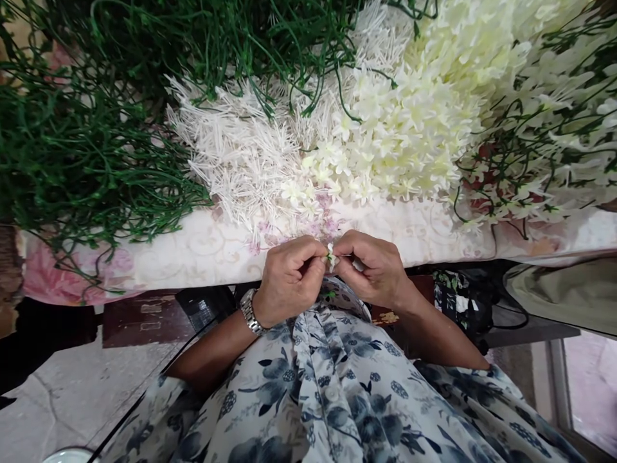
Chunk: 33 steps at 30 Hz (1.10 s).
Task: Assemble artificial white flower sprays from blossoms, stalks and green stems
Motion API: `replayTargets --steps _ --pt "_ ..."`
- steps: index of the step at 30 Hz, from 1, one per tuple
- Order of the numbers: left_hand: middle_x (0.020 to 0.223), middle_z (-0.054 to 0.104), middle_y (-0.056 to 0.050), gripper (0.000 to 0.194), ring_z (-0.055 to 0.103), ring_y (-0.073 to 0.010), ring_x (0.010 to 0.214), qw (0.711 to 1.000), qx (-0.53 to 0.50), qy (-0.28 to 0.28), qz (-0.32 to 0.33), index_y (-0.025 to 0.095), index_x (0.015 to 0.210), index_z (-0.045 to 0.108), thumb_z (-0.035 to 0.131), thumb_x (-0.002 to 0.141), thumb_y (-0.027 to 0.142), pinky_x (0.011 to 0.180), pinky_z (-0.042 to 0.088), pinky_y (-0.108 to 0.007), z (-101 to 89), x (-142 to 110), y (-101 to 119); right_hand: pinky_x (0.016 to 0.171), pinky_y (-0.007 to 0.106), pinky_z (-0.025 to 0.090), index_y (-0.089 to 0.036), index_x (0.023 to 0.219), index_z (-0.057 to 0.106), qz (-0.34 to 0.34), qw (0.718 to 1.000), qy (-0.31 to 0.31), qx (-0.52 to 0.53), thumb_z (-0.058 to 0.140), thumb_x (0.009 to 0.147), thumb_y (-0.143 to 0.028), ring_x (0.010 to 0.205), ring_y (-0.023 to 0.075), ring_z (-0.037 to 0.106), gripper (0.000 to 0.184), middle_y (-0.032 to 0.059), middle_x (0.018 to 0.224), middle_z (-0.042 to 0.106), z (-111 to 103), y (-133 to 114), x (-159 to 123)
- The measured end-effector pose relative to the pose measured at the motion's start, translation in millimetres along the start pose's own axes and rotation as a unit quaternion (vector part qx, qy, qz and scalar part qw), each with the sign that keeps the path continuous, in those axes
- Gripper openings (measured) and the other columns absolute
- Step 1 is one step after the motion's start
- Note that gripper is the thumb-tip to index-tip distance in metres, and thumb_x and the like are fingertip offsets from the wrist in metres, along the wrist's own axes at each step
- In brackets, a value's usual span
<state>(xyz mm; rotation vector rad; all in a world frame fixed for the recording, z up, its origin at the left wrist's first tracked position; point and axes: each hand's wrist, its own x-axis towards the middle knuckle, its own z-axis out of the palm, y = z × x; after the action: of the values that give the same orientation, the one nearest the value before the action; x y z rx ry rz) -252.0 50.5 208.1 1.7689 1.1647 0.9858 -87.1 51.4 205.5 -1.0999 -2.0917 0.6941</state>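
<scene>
My left hand (292, 278), with a metal watch on its wrist, is closed in a pinch at the table's front edge. Facing it, my right hand (375, 267) is closed in a pinch too. Between the fingertips of both hands sits a small white artificial flower (331, 257) with a bit of green on it. How the stem runs inside the fingers is hidden. Just beyond the hands lie a heap of thin white plastic sticks (241, 148) and a pile of loose cream-white artificial blossoms (400, 128).
Green artificial stems (96, 154) are heaped at the left and back. Flowers on green stems (554, 141) lie at the right. A floral cloth (193, 257) covers the table. Below its edge are a dark red board (144, 319) and a black patterned bag (460, 302).
</scene>
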Motion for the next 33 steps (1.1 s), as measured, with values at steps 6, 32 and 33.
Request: replayTargets --steps 6,32,33 --pt "0.06 0.053 0.003 0.013 0.047 -0.0071 0.054 1.0 -0.005 -0.005 -0.03 0.015 0.069 0.055 0.048 0.078 0.009 0.052 0.038 -0.019 0.8 -1 -1 0.056 0.019 0.042 -0.016 0.085 0.056 0.021 1.0 -0.003 -0.008 0.048 0.082 -0.009 0.061 0.0078 0.052 0.011 -0.0002 0.07 0.058 -2 2 -1" --pt "0.065 0.054 -0.001 0.009 0.049 -0.0113 0.061 0.979 -0.164 0.009 -0.117 0.016 0.071 0.056 0.051 0.078 0.016 0.056 0.039 -0.023 -36.6 -44 11 0.063 0.03 0.048 -0.011 0.1 0.059 -0.194 0.972 -0.104 -0.085 0.054 0.081 -0.008 0.07 0.0154 0.051 0.02 0.0065 0.077 0.06 4 -49 17" --pt "0.065 0.054 -0.001 0.009 0.049 -0.0116 0.061 0.978 -0.175 0.031 -0.112 0.016 0.07 0.057 0.052 0.078 0.018 0.056 0.04 -0.024 -37.2 -47 8 0.064 0.03 0.048 -0.011 0.103 0.058 -0.194 0.973 -0.105 -0.069 0.055 0.081 -0.01 0.071 0.0154 0.052 0.022 0.0066 0.078 0.061 6 -48 18"
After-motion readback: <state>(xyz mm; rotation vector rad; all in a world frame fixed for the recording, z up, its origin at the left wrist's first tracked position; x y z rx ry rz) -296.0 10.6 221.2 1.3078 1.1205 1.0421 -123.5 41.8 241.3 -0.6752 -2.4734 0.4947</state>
